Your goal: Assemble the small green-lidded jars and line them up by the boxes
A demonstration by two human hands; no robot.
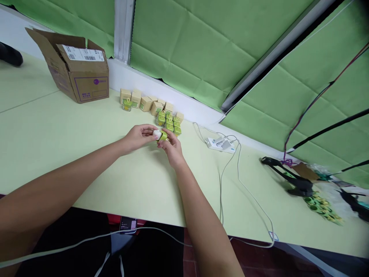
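Note:
Above the table, my left hand (140,137) pinches the white end of a small green-and-white jar (163,135). My right hand (173,149) has its fingers closed around the green part of the same piece, which is tilted on its side. Fingers cover much of it, so I cannot tell whether its lid is on. Just beyond my hands stands a cluster of small clear jars with green lids (169,122). Another green-lidded jar (127,104) stands apart to the left, in front of small kraft cardboard boxes (146,103) lined along the wall.
A large open cardboard box (89,82) sits at the back left. To the right lie a white power strip (220,144) and loose white cables (239,169). Black stand parts (288,177) and a bag of green pieces (321,207) are at far right. A phone (128,224) rests below the table edge.

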